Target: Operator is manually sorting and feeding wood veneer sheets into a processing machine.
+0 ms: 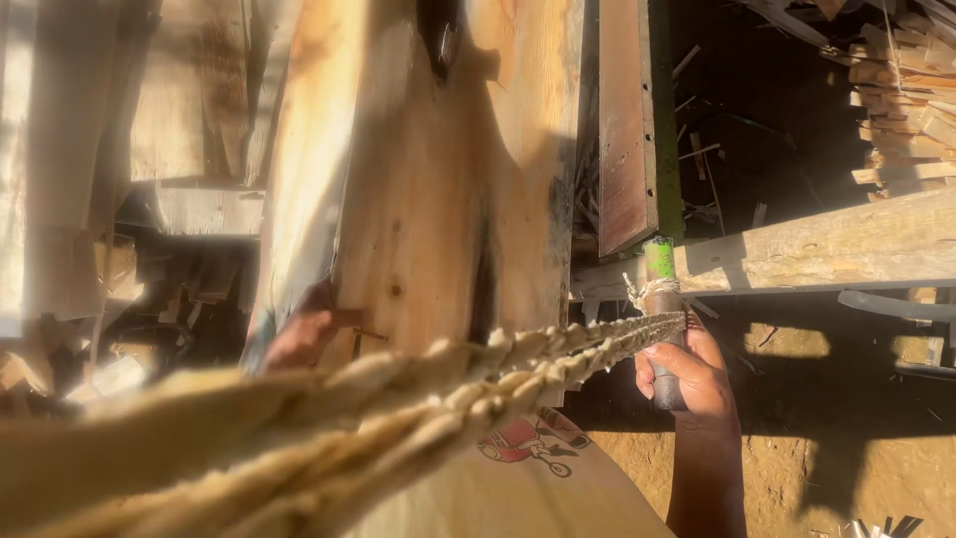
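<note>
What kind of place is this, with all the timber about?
Most likely a sawmill or rough woodworking yard. A broad raw wooden slab fills the middle, cut wood offcuts are stacked at the upper right, and the dirt floor is bare earth strewn with scraps.

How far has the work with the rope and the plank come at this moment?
Done: the twisted rope is already wound around the dark handle with a green end. In hand: the right hand grips that handle, and the rope runs taut toward the camera; the left hand rests at the edge of the big wooden plank. Left: the plank still lies on the bench; the pictures do not show more.
</note>
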